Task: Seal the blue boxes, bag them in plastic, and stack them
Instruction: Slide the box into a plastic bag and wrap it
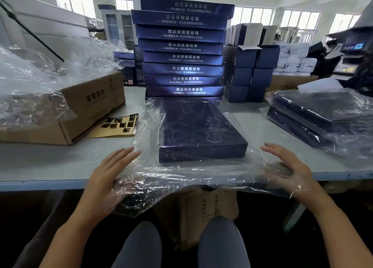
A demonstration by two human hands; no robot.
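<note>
- A blue box (201, 130) is seen lying flat inside a clear plastic bag (181, 177) on the counter (60, 163), near its front edge.
- Its long axis is set running away from the person, with one short end turned toward the person and the other toward the back.
- The bag's open mouth is spread loosely past the near short end and is draped over the counter edge.
- The left hand (109, 173) is held at the left of the box with fingers straight and relaxed; nothing is gripped, and film is laid over its heel.
- The right hand (288, 167) is held at the right of the box, fingers spread and relaxed, covered by film.
- Just behind the box, a tall stack of blue boxes (181, 46) is piled.
- To the box's right, two bagged boxes (323, 116) are stacked.
- To its left, a sticker sheet (117, 126) and a cardboard carton (80, 110) are placed.
</note>
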